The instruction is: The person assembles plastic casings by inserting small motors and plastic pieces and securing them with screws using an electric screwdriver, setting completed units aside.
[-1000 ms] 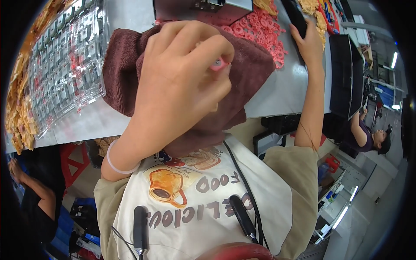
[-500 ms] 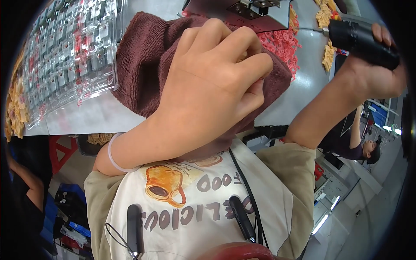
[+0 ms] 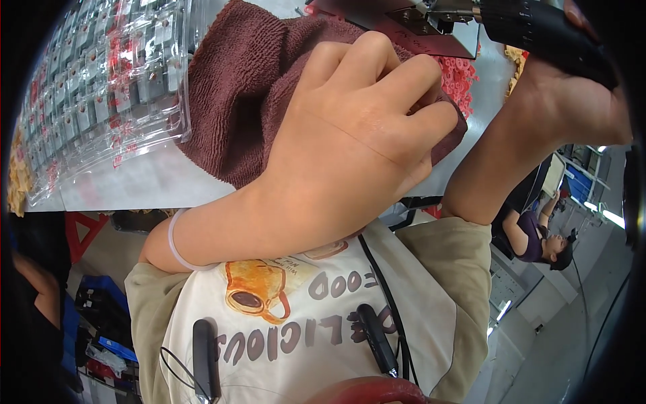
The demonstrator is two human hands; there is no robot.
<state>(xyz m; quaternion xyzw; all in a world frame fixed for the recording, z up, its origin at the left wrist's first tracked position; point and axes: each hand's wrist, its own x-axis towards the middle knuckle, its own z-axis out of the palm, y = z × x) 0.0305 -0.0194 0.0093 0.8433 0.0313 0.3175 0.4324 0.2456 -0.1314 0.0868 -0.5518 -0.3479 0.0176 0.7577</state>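
My left hand (image 3: 363,128) is closed, its back to the camera and fingers curled under, over a brown towel (image 3: 249,81) on the metal table. Whatever its fingertips grip is hidden beneath the knuckles. My right hand (image 3: 585,101), at the right edge, is wrapped round a black electric screwdriver (image 3: 531,27). The screwdriver lies nearly level, and its metal nose points left at the front of a metal device (image 3: 417,27) with a small bracket-like mechanism. Whether the tip touches that mechanism I cannot tell.
A clear plastic tray (image 3: 111,81) with rows of grey parts stands on the left. Small pinkish-red ring-shaped pieces (image 3: 459,84) lie beside the device, and yellowish pieces (image 3: 517,62) farther right. A co-worker (image 3: 538,236) is at the right, and another person's arm (image 3: 33,286) at the left.
My right hand has brought the screwdriver left and up to the metal device. My left hand has shifted slightly right and stays closed.
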